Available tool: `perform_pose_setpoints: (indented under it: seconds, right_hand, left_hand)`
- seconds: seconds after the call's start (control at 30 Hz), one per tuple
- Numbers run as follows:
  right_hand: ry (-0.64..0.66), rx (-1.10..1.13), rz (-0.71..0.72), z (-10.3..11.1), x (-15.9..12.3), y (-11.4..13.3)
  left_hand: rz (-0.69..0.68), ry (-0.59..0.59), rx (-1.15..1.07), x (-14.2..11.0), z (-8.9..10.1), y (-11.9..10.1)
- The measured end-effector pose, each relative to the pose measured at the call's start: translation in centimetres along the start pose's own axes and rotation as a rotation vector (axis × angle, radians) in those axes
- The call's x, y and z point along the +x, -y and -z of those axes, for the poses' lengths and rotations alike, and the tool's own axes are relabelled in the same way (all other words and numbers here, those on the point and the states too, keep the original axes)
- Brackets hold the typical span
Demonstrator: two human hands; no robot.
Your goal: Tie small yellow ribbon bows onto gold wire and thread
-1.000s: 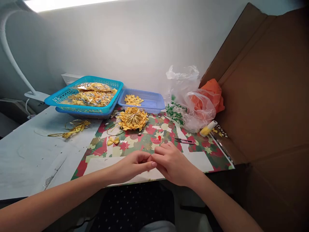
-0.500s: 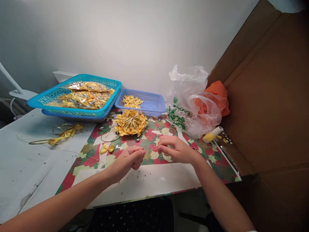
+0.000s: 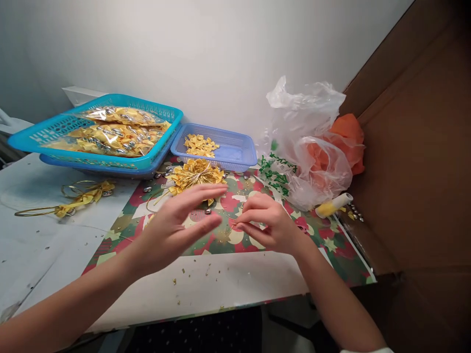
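My left hand (image 3: 172, 230) is raised over the patterned sheet, its fingers apart and nothing in it. To its right, my right hand (image 3: 267, 223) pinches a thin cord (image 3: 233, 225) between thumb and fingertips; only a short bit of the cord shows. Just beyond my left fingers lies a bundle of yellow ribbon bows (image 3: 195, 174) with gold cords gathered at the centre. A small silver bell (image 3: 208, 211) rests near my left fingertips. My left hand covers part of the sheet and the lower edge of the bundle.
A turquoise basket (image 3: 172, 127) holds bagged bows and bells. Beside it, a small blue basket (image 3: 239, 154) has loose bows. Strung bows (image 3: 84, 198) lie at left. Plastic bags (image 3: 305, 147), a tape-like roll (image 3: 333, 205) and a cardboard wall (image 3: 415, 147) stand at right.
My left hand has opened from a closed pinch and moved left and up, covering the loose yellow bow. My right hand keeps its pinch. The view has shifted slightly.
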State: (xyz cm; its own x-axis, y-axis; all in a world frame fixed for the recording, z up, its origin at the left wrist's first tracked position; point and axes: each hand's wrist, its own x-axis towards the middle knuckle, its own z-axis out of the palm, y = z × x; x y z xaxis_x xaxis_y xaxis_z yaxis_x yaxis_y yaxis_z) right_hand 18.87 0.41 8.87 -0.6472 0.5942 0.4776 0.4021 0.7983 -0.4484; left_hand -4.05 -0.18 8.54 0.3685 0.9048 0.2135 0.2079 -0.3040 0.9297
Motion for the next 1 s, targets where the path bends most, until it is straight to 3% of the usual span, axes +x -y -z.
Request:
perform_pose_setpoints:
  seconds: [0.13,0.23,0.37,0.47,0.53,0.7,0.87,1.0]
  right_hand:
    - [0.049,-0.122,0.063,0.4,0.7,0.2]
    - [0.072,-0.131,0.069,0.5,0.8,-0.1]
    - [0.037,-0.022,0.022,0.2,0.2,-1.4]
    - [-0.012,0.078,-0.117,-0.1,-0.8,-3.2]
    - [0.025,0.068,-0.218,-0.4,-1.6,-4.6]
    - [0.254,-0.044,-0.339,-1.1,-3.2,-6.2]
    - [0.279,-0.086,-0.351,-1.4,-3.2,-6.0]
    - [0.298,-0.091,-0.339,-1.4,-3.1,-5.9]
  left_hand:
    - [0.128,0.397,-0.232,1.2,-1.5,0.5]
    - [0.298,0.518,-0.379,1.6,-2.1,2.1]
    - [0.453,0.354,-0.531,1.1,-2.6,3.8]
    - [0.499,0.239,-0.586,0.6,-3.1,4.5]
    - [0.534,0.188,-0.581,0.3,-3.5,4.7]
    - [0.553,0.146,-0.482,-0.2,-3.9,4.6]
    - [0.537,0.156,-0.406,-0.6,-4.1,4.5]
    - [0.526,0.087,-0.401,-0.8,-4.0,4.8]
